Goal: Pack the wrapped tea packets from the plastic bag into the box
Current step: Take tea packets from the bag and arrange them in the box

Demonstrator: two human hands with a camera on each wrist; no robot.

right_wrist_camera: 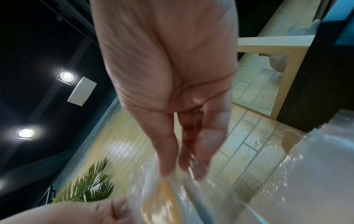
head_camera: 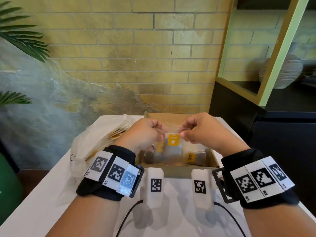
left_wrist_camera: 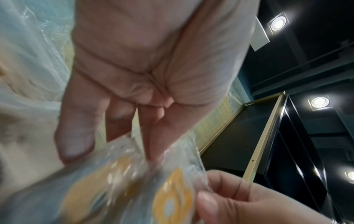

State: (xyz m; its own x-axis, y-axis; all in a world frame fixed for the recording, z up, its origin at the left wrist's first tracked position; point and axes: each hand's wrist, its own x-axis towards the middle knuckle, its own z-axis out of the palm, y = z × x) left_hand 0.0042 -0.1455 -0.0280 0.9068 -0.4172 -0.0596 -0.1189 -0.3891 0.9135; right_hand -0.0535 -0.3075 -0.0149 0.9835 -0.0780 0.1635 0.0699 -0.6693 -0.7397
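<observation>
Both hands hold clear-wrapped tea packets with yellow labels (head_camera: 173, 141) above the open cardboard box (head_camera: 176, 171). My left hand (head_camera: 147, 134) pinches the packets' top left edge; my right hand (head_camera: 196, 130) pinches the top right edge. In the left wrist view two yellow-labelled packets (left_wrist_camera: 134, 189) hang blurred under the left hand (left_wrist_camera: 145, 153), with the right hand (left_wrist_camera: 235, 200) at the lower right. The right wrist view shows the right hand (right_wrist_camera: 184, 172) pinching the wrap (right_wrist_camera: 172, 201). More packets (head_camera: 193, 158) lie in the box. The plastic bag (head_camera: 95, 141) holding further packets lies left of the box.
The box and bag sit on a white table (head_camera: 51, 194) against a yellow brick wall. Two white tagged blocks (head_camera: 154, 185) stand in front of the box, with cables. A dark cabinet (head_camera: 273, 134) is at the right, plant leaves (head_camera: 20, 36) at the left.
</observation>
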